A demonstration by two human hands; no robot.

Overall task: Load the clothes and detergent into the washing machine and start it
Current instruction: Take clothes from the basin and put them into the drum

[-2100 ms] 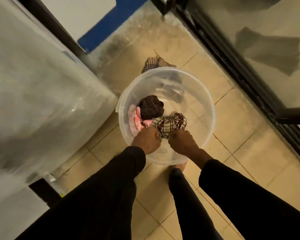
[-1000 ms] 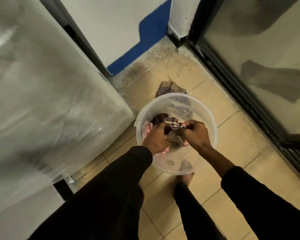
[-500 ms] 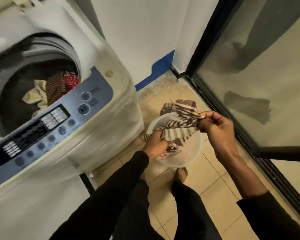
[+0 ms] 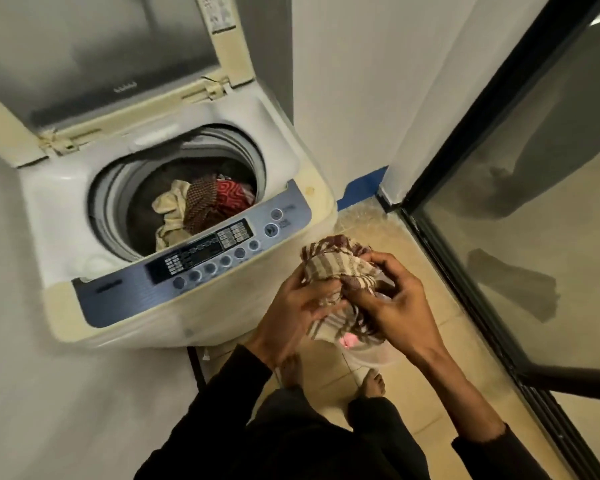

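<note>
Over on the left, the top-loading washing machine (image 4: 174,216) sits with its lid (image 4: 94,53) flipped up against the wall, so the drum is wide open. Down inside the drum there's already some laundry: a cream cloth (image 4: 168,211) on the left, touching a dark checked piece (image 4: 200,202), and a red patterned one (image 4: 231,195) right beside that. Along the front edge runs the blue-grey control panel (image 4: 194,265) with its rows of round buttons and a dark display, kinda blurry so the labels can't be read. Moving right, the person's left hand (image 4: 291,317) has its grip curled around the lower part of a brown and cream striped cloth (image 4: 336,268), held up in the air in front of the machine, just right of the panel. The right hand (image 4: 395,306) pinches the same cloth from the other side, fingers bent over the bunched-up fabric. Under both hands sits a clear plastic basin (image 4: 371,358) on the tiled floor (image 4: 423,382), mostly hidden, with a bit of pink cloth (image 4: 349,340) peeking out. Bare feet show below it on the tiles, and both arms are in black sleeves. Far right is a dark-framed glass door (image 4: 534,220).
</note>
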